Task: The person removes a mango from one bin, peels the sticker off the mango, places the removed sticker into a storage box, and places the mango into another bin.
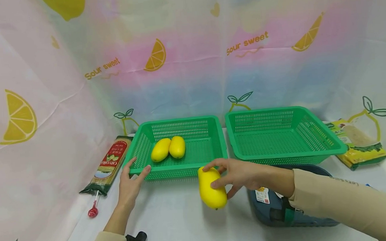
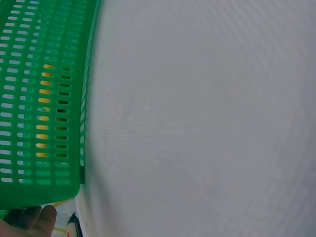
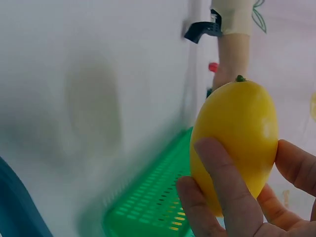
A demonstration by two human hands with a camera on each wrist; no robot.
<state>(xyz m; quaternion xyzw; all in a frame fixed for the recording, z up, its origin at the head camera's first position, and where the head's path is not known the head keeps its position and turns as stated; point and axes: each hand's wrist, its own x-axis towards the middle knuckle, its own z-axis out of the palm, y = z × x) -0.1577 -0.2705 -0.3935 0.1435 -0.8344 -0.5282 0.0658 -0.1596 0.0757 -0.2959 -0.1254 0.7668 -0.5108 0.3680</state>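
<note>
My right hand (image 1: pixel 237 173) grips a yellow mango (image 1: pixel 212 193) above the table, just in front of the left green basket (image 1: pixel 179 169). In the right wrist view the fingers wrap the mango (image 3: pixel 237 133), whose small green stem end points up. Inside that basket two more mangoes, the left one (image 1: pixel 160 150) and the right one (image 1: pixel 177 147), lie side by side. At the basket's front left corner is my left hand (image 1: pixel 130 187), thumb and fingers spread apart; in the left wrist view its fingertips (image 2: pixel 45 219) are beside the basket corner, and contact is unclear.
A second green basket (image 1: pixel 281 153) stands to the right. Before it sits a dark blue container (image 1: pixel 265 213), partly behind my right arm. A pasta pack (image 1: pixel 110 162) and a red lollipop (image 1: pixel 93 211) lie left; a yellow-green food bag (image 1: pixel 360 143) lies right. A printed curtain (image 1: pixel 190 80) hangs behind.
</note>
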